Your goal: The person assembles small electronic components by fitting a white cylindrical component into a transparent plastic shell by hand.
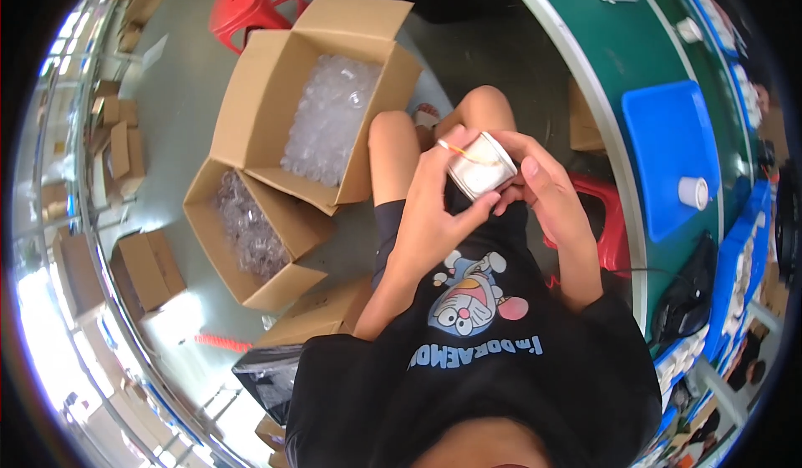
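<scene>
While I'm sat here on the red plastic stool (603, 217), both hands are up over my lap working on one small white round plastic jar (479, 169). My left hand (434, 209) wraps it from the left and underneath, fingers curled around the side, so it's properly clasped, not just resting there. My right hand (543, 186) closes on it from the other side, thumb pressed along the top edge. There's a thin orange strip (455, 149) lying across the jar's top near my left fingertips; can't tell if it's a tape, a seal tab or a little stick, it's too small to make out.

By the look of it I'm mid-fiddle with the top of the jar: either seating something on it or pulling that orange bit. My guess is the next move needs the left hand to hold the jar steady while the right thumb and fingers do the fine work on the rim, without squeezing so hard that the thin wall gives.

Off to my left on the floor sit two open brown cardboard boxes: the upper cardboard box (311, 92) and the lower cardboard box (251, 234), both full of clear plastic pieces in bags. To my right runs the green worktable (635, 59) with a blue plastic tray (668, 151) on it and a small white cup (693, 192) standing at its edge.
</scene>
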Available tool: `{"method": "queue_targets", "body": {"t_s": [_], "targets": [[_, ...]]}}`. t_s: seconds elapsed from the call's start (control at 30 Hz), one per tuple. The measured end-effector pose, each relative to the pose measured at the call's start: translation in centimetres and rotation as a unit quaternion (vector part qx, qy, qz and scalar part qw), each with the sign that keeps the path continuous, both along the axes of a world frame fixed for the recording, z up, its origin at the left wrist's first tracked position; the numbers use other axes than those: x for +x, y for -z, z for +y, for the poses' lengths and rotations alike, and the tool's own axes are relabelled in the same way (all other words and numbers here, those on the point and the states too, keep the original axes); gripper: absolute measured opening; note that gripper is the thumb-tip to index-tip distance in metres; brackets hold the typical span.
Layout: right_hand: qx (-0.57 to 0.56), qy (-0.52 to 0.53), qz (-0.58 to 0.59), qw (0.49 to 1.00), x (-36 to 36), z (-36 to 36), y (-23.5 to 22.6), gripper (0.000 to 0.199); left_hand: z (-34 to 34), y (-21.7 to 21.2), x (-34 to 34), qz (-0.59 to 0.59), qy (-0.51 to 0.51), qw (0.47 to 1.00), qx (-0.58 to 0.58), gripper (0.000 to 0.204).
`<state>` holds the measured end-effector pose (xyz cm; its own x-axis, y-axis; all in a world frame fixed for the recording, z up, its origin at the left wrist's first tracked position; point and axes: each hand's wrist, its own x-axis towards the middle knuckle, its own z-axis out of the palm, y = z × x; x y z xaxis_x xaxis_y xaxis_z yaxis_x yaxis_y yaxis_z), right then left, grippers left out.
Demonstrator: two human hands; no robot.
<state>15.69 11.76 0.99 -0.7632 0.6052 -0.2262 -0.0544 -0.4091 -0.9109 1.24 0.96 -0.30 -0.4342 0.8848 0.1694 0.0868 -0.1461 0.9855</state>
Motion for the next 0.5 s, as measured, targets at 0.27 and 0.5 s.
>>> {"method": "queue_targets", "body": {"t_s": [0.27,0.5], "targets": [[0.076,0.031,0.138,0.987,5.3,2.0,-0.5,0.063,2.4,-1.8,1.2,0.239,0.111,0.964,0.042,0.094],[0.139,0.099,0.042,0.984,9.3,3.6,-3.8,0.061,3.5,-2.5,1.3,0.129,0.114,0.985,0.024,0.031]]}}
